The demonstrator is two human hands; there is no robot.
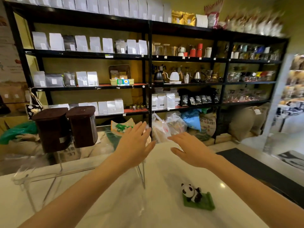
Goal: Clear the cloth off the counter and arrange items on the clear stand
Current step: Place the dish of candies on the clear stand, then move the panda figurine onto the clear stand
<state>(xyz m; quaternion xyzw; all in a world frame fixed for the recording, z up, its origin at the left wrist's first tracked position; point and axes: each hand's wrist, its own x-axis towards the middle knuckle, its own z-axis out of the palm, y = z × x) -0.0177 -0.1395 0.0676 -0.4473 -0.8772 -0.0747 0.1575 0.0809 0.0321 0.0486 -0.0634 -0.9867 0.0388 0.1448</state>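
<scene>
A clear acrylic stand (49, 175) rises from the white counter (148, 203) at the left. On its top stand two dark brown lidded containers (52, 129) (83, 125) and an orange cat-shaped dish (120, 127) with green wrapped sweets. My left hand (133, 145) hovers open over the stand's right end, just beside the dish. My right hand (192, 150) is open too, palm down, above the counter's far edge. A panda figurine on a green base (195, 196) sits on the counter near my right forearm. No cloth is in view.
Black shelving (148, 56) with coffee bags, kettles and jars fills the wall behind. Plastic bags (169, 127) and burlap sacks (243, 122) lie on the floor beyond the counter. A dark mat (256, 167) lies at the right.
</scene>
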